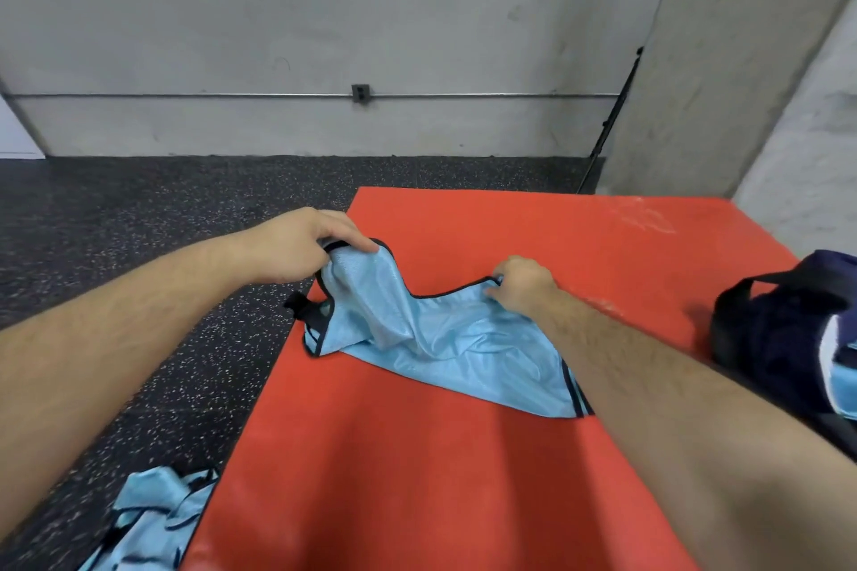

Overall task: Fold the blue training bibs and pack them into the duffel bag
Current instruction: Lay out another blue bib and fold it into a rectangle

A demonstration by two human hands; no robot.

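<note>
On the red mat (463, 478), both forearms reach forward. The left hand (297, 246) pinches one black-trimmed shoulder strap of the blue bib (440, 338) — lifted just off the mat — while the right hand (524, 283) grips the other strap low against it. The bib's body lies crumpled between them. A dark duffel bag (779, 329) sits at the right, more bibs (148, 519) heaped on the speckled floor (139, 223) — grey concrete wall (417, 37) behind.

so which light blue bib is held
The bib on the red mat, gripped by left hand and right hand; others lie on the floor or in the navy duffel bag.
</note>
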